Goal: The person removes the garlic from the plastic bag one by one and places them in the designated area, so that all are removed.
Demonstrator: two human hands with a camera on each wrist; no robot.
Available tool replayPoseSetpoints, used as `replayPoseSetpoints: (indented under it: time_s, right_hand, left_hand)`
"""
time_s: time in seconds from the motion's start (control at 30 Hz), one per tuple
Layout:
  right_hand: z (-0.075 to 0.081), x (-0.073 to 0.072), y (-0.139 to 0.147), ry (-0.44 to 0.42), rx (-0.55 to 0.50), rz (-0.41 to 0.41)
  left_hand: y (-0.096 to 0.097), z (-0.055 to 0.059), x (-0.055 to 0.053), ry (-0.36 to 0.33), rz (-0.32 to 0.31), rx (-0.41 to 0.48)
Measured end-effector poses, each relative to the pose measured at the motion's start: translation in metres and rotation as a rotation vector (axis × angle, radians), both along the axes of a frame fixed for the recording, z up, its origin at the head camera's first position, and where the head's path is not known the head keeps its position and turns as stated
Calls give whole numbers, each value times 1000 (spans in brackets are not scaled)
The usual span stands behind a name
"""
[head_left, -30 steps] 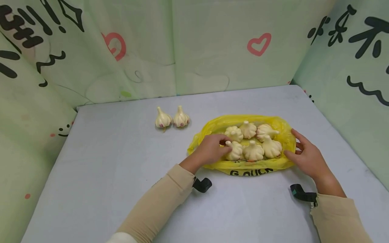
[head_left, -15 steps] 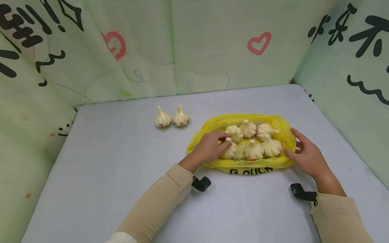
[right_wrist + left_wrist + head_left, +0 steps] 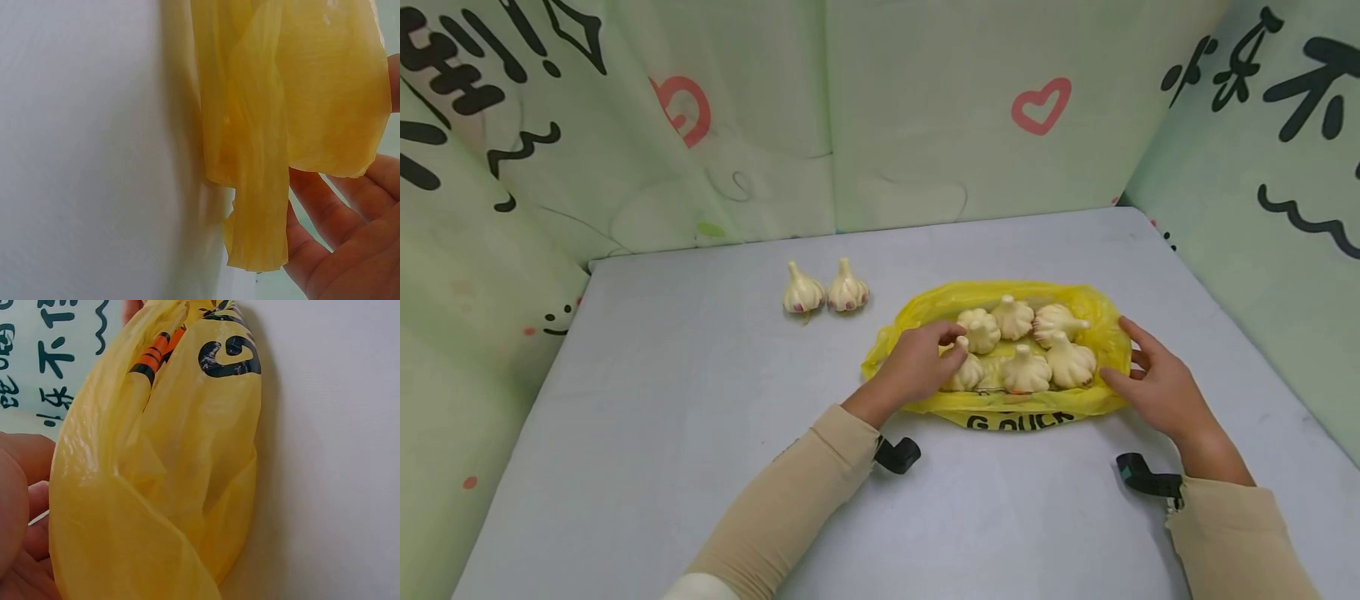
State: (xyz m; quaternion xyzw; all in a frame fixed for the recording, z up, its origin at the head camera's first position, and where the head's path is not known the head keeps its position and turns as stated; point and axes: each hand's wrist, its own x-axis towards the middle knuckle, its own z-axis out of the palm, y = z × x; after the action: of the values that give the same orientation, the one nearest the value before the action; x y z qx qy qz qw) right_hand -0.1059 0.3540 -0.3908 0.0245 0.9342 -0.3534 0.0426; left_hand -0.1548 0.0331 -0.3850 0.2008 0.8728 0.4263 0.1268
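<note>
A yellow plastic bag [image 3: 992, 292] lies with its mouth spread wide, several whitish garlic bulbs [image 3: 1027, 369] sitting inside in two rough rows. At the bag's left end my left hand [image 3: 913, 365] reaches over the rim, thumb and fingertips pinching the front-left garlic bulb [image 3: 967, 372] near its stem; part of that bulb is hidden by the hand. My right hand [image 3: 1161, 387] holds the bag's right side, thumb over the rim and fingers outside. From the right wrist, the thumb and fingers show on either side of the yellow plastic [image 3: 331, 87].
Two more garlic bulbs [image 3: 825, 288] stand side by side on the white table [image 3: 685, 400], behind and left of the bag. Pale green curtains [image 3: 925, 125] with printed figures enclose the back and sides. Each wrist carries a black camera mount [image 3: 898, 456].
The front-left garlic bulb has shifted left inside the bag with my left hand, widening the gap to its neighbour. My right hand stays in place at the bag's side.
</note>
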Motion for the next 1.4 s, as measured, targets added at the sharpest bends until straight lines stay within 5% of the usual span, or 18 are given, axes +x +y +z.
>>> replayPoseSetpoints:
  time_s: [0.47, 0.73, 0.93, 1.17, 1.4]
  right_hand:
    - [-1, 0, 0, 4, 16, 2]
    - [1, 0, 1, 1, 10, 2]
    - [0, 0, 1, 5, 17, 3]
    - [0, 0, 0, 4, 2, 0]
    - [-1, -1, 1, 9, 16, 5]
  left_hand:
    - [0, -3, 1, 85, -17, -61]
    - [-1, -1, 0, 18, -86, -164]
    - [0, -3, -1, 39, -116, -217]
    - [-1, -3, -2, 43, -133, -226]
    - [-5, 10, -3, -4, -147, -185]
